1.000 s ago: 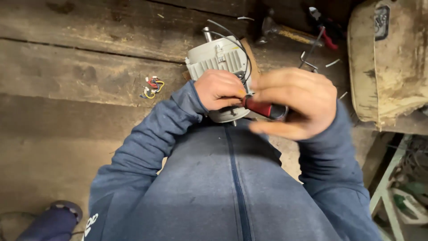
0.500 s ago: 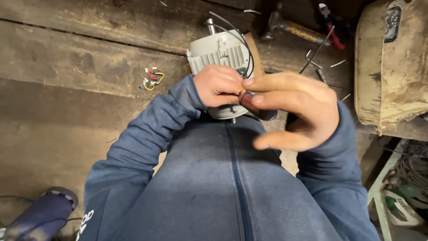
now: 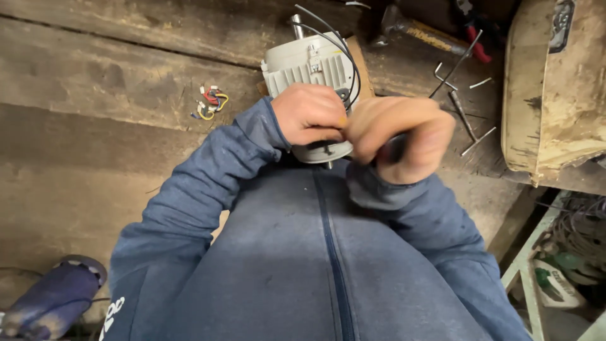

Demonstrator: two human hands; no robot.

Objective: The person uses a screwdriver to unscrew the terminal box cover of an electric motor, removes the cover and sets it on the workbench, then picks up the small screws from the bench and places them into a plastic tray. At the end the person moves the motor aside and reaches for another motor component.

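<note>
Your left hand point(image 3: 309, 115) is closed and presses on the pale grey ribbed electric motor point(image 3: 312, 69), which lies on the worn wooden floor point(image 3: 95, 95) just before your body. Your right hand point(image 3: 399, 137) is closed in a fist around a dark handle point(image 3: 394, 149), touching the left hand. Small coloured wire pieces point(image 3: 209, 102) lie to the left, thin metal hex keys point(image 3: 464, 107) to the right.

A hammer point(image 3: 421, 30), loose hex keys point(image 3: 478, 140) and coloured wire scraps point(image 3: 210, 102) lie on the wooden floor point(image 3: 95, 82).
</note>
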